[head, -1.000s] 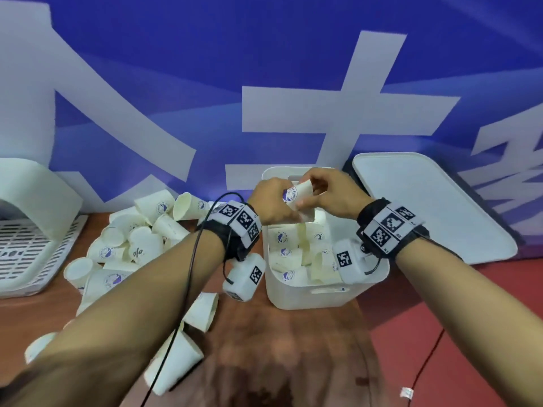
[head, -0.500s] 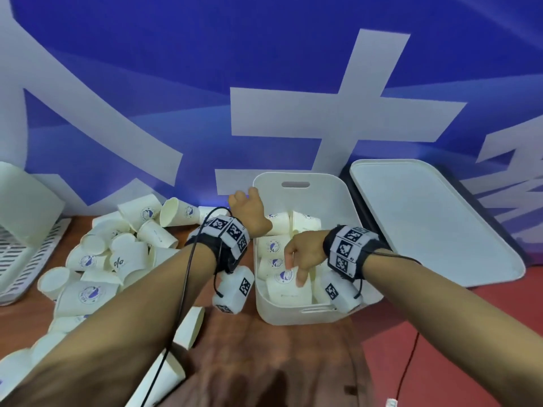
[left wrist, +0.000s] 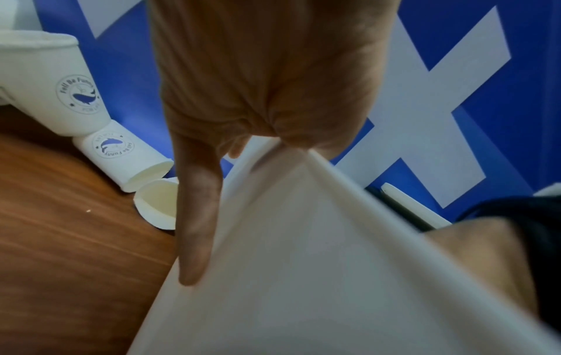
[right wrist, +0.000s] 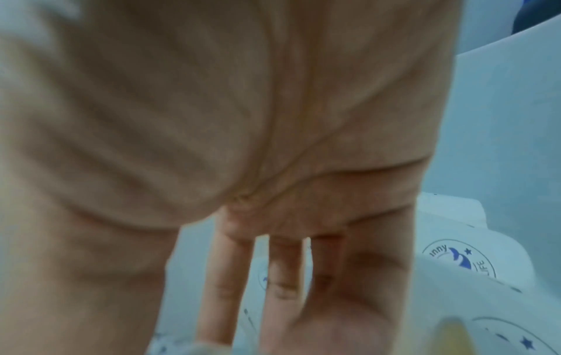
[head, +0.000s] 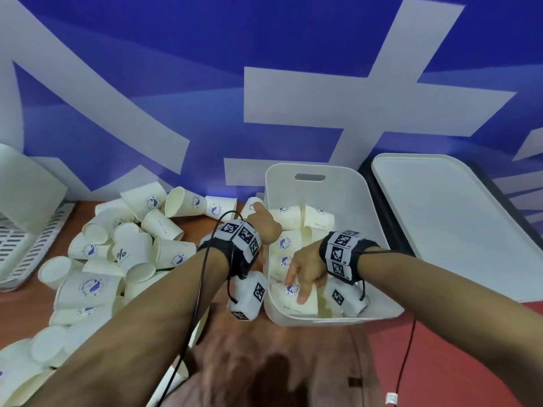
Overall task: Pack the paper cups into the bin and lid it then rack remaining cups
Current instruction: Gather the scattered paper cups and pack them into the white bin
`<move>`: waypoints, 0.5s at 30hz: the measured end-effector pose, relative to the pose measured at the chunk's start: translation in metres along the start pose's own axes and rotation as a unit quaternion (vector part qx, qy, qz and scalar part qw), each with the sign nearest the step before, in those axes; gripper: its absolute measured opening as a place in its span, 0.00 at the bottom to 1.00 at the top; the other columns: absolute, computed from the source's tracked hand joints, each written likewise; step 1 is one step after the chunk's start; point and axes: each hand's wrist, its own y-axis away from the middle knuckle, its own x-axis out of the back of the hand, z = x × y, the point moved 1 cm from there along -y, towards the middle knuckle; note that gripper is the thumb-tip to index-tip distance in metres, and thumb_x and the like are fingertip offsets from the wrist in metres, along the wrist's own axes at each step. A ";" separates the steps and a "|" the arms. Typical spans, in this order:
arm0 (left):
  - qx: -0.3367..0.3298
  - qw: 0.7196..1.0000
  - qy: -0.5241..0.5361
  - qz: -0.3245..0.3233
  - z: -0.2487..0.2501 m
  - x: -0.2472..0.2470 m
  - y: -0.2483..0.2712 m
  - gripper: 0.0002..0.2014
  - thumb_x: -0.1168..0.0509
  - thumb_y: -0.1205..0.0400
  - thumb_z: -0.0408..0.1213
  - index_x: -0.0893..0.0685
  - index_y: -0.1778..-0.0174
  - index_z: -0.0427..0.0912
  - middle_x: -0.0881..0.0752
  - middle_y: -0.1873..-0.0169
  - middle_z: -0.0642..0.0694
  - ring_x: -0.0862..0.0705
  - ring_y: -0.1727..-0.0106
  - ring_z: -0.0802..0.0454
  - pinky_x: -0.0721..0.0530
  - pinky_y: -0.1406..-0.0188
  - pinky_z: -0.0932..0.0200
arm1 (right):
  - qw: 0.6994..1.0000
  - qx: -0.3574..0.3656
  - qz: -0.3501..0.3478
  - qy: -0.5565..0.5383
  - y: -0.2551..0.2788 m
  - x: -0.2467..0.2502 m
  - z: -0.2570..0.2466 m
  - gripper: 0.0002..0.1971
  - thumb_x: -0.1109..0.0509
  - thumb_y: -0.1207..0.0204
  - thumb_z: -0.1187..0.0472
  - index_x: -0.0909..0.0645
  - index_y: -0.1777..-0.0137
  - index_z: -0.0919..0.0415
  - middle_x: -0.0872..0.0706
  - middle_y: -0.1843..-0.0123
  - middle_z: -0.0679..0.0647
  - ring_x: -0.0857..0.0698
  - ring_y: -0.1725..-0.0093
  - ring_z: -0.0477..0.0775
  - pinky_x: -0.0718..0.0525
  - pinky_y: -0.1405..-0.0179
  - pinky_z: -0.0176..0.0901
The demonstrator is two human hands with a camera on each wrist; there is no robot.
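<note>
Head view, centre: right hand (head: 305,267), fingers straight and spread, presses white paper cups (head: 289,292) inside the white plastic bin (head: 361,201). Left wrist view: left hand (left wrist: 261,79) pinches the bin's rim. Right wrist view: fingers apart. Hard pressing may crush cups.

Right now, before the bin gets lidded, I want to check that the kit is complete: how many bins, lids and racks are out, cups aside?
bin: 1
lid: 1
rack: 1
Total: 3
The paper cups are too piled up for an exact count.
</note>
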 end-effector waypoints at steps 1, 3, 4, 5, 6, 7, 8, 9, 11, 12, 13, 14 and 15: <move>-0.001 1.000 0.001 -0.003 0.000 0.001 0.000 0.32 0.45 0.17 0.33 0.51 0.19 0.33 0.24 0.31 0.34 0.23 0.31 0.37 0.24 0.35 0.50 | 1.000 0.005 0.008 0.017 -0.004 -0.001 0.001 0.28 0.19 0.33 0.51 0.20 0.32 0.47 0.23 0.60 0.40 0.21 0.65 0.43 0.22 0.64 0.28; 0.003 1.000 0.013 -0.001 0.000 0.003 0.000 0.31 0.44 0.18 0.33 0.48 0.20 0.33 0.25 0.30 0.34 0.24 0.31 0.38 0.24 0.36 0.52 | 0.998 0.006 0.021 0.057 -0.013 -0.003 0.002 0.26 0.18 0.36 0.50 0.17 0.38 0.50 0.21 0.59 0.40 0.23 0.64 0.41 0.25 0.66 0.29; 0.007 1.000 0.022 0.005 0.000 0.004 -0.001 0.29 0.44 0.18 0.33 0.45 0.21 0.33 0.26 0.30 0.35 0.24 0.30 0.38 0.24 0.37 0.53 | 0.997 -0.001 0.024 0.075 -0.017 -0.005 0.001 0.23 0.17 0.37 0.50 0.17 0.43 0.51 0.22 0.61 0.40 0.24 0.65 0.41 0.26 0.67 0.31; 0.013 0.999 0.032 0.016 0.001 0.005 -0.002 0.27 0.44 0.17 0.34 0.41 0.22 0.33 0.26 0.29 0.35 0.24 0.30 0.39 0.24 0.38 0.54 | 0.995 -0.008 0.026 0.094 -0.019 -0.006 0.000 0.19 0.17 0.38 0.50 0.18 0.50 0.52 0.22 0.64 0.41 0.25 0.66 0.41 0.26 0.68 0.34; 0.019 0.999 0.040 0.026 0.001 0.006 -0.002 0.26 0.44 0.17 0.34 0.39 0.23 0.32 0.26 0.29 0.36 0.24 0.30 0.39 0.25 0.38 0.55 | 0.993 -0.014 0.025 0.114 -0.021 -0.009 -0.001 0.18 0.17 0.38 0.50 0.22 0.56 0.53 0.23 0.66 0.43 0.26 0.68 0.43 0.27 0.69 0.37; 0.024 0.998 0.045 0.032 0.002 0.006 -0.004 0.24 0.43 0.17 0.34 0.36 0.25 0.32 0.25 0.30 0.36 0.24 0.30 0.40 0.25 0.39 0.55 | 0.991 -0.018 0.024 0.133 -0.022 -0.011 -0.001 0.19 0.17 0.37 0.50 0.25 0.59 0.54 0.24 0.68 0.44 0.27 0.69 0.44 0.27 0.70 0.38; 0.025 0.998 0.045 0.035 0.003 0.006 -0.005 0.23 0.43 0.17 0.35 0.35 0.25 0.33 0.24 0.30 0.36 0.23 0.31 0.40 0.24 0.39 0.55 | 0.989 -0.020 0.024 0.146 -0.023 -0.012 -0.001 0.19 0.18 0.36 0.50 0.27 0.59 0.55 0.24 0.69 0.45 0.27 0.70 0.44 0.28 0.71 0.38; 0.024 0.998 0.043 0.035 0.005 0.005 -0.005 0.23 0.43 0.17 0.35 0.33 0.26 0.32 0.24 0.31 0.36 0.23 0.31 0.40 0.24 0.39 0.55 | 0.988 -0.018 0.026 0.150 -0.023 -0.014 -0.001 0.20 0.18 0.36 0.49 0.26 0.57 0.56 0.25 0.69 0.46 0.27 0.70 0.45 0.28 0.71 0.38; 0.023 0.999 0.035 0.032 0.007 0.003 -0.007 0.23 0.43 0.16 0.36 0.34 0.25 0.31 0.24 0.30 0.36 0.24 0.29 0.39 0.25 0.35 0.54 | 0.987 -0.011 0.029 0.158 -0.027 -0.017 0.000 0.20 0.19 0.36 0.49 0.24 0.56 0.59 0.25 0.70 0.47 0.28 0.69 0.46 0.29 0.72 0.39; 0.025 0.999 0.030 0.031 0.008 0.003 -0.007 0.23 0.43 0.15 0.36 0.34 0.25 0.31 0.25 0.29 0.35 0.25 0.28 0.39 0.25 0.33 0.53 | 0.987 -0.011 0.023 0.159 -0.029 -0.018 -0.001 0.19 0.19 0.35 0.50 0.25 0.58 0.60 0.26 0.71 0.48 0.29 0.70 0.47 0.30 0.73 0.39; 0.026 0.999 0.025 0.032 0.008 0.002 -0.007 0.23 0.44 0.15 0.36 0.35 0.25 0.30 0.25 0.28 0.35 0.25 0.28 0.39 0.26 0.33 0.53 | 0.987 -0.007 0.017 0.159 -0.031 -0.019 -0.002 0.19 0.20 0.34 0.51 0.27 0.62 0.60 0.28 0.72 0.48 0.30 0.71 0.47 0.32 0.75 0.39; 0.026 0.999 0.020 0.031 0.008 0.002 -0.007 0.23 0.44 0.15 0.36 0.34 0.25 0.30 0.25 0.29 0.35 0.25 0.28 0.38 0.26 0.33 0.53 | 0.987 -0.003 0.011 0.162 -0.034 -0.020 -0.003 0.20 0.19 0.34 0.52 0.29 0.66 0.60 0.29 0.73 0.49 0.31 0.72 0.48 0.33 0.76 0.38; 0.025 0.999 0.017 0.029 0.007 0.003 -0.008 0.23 0.44 0.16 0.36 0.33 0.26 0.30 0.24 0.29 0.35 0.24 0.29 0.38 0.25 0.34 0.53 | 0.986 0.000 0.008 0.166 -0.034 -0.020 -0.004 0.21 0.19 0.34 0.52 0.31 0.69 0.59 0.29 0.75 0.49 0.31 0.73 0.48 0.33 0.76 0.38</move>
